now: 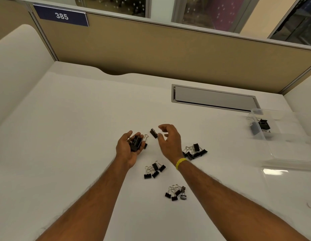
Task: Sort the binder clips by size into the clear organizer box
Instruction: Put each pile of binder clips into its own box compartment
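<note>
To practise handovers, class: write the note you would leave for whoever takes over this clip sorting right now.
Left hand cups a handful of binder clips.
Right hand is open and holds nothing; one loose clip sits just off its thumb.
On the desk are three piles: right pile, middle pile, near pile.
Done: a few boxed clips lie in the clear organizer box, far right.
Left: box the handful, the loose clip and all three piles by size.
</note>
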The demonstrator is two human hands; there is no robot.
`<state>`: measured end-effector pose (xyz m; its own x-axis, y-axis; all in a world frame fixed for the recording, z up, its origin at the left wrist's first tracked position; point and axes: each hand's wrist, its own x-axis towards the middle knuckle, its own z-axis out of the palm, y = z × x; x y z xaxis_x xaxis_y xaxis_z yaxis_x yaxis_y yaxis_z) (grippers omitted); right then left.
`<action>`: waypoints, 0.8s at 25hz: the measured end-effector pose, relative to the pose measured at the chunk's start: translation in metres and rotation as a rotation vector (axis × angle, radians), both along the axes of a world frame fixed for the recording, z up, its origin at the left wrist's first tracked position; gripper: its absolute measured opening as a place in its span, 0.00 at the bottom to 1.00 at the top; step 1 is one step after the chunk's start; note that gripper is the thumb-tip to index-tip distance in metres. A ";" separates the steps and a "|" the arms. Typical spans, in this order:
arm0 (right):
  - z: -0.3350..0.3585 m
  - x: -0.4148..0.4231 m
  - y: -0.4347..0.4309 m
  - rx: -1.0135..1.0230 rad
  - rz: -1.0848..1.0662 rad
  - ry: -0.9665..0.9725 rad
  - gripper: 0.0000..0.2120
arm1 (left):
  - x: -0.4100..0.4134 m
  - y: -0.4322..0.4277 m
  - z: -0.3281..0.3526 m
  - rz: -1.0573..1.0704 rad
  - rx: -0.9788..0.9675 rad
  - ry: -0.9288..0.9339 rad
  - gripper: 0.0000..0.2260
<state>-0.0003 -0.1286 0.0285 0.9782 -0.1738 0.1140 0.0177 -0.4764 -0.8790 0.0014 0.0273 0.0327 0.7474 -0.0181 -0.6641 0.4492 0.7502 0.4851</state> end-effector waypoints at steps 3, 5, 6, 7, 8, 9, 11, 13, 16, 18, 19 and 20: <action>-0.012 0.020 -0.010 -0.141 0.100 0.192 0.17 | -0.001 0.012 -0.004 0.010 0.025 0.004 0.08; -0.020 0.029 -0.008 -0.207 0.144 0.227 0.15 | -0.002 0.018 -0.006 0.016 0.043 0.004 0.07; -0.022 0.032 -0.006 -0.212 0.143 0.214 0.12 | -0.003 0.020 -0.006 0.015 0.055 0.001 0.06; -0.023 0.035 -0.004 -0.199 0.130 0.185 0.09 | -0.003 0.021 -0.006 0.011 0.069 0.000 0.06; -0.022 0.037 -0.002 -0.162 0.104 0.165 0.06 | -0.004 0.023 -0.006 0.007 0.084 -0.004 0.06; -0.021 0.037 -0.002 -0.108 0.077 0.155 0.04 | -0.004 0.024 -0.005 0.003 0.094 -0.008 0.07; -0.016 0.037 0.000 0.021 0.039 0.197 0.03 | -0.005 0.027 -0.004 0.007 0.108 -0.013 0.08; -0.013 0.037 0.001 0.248 0.003 0.303 0.03 | -0.005 0.028 -0.003 0.026 0.121 -0.011 0.08; -0.003 0.031 0.006 0.684 -0.102 0.494 0.11 | -0.007 0.028 -0.001 0.034 0.117 -0.010 0.09; 0.007 0.027 0.009 0.883 -0.185 0.585 0.12 | -0.008 0.027 0.000 0.036 0.118 -0.007 0.08; 0.011 0.026 0.009 0.933 -0.208 0.626 0.12 | -0.008 0.027 0.001 0.042 0.120 -0.005 0.08; 0.014 0.027 0.010 0.957 -0.213 0.667 0.11 | -0.008 0.028 0.001 0.049 0.122 -0.005 0.08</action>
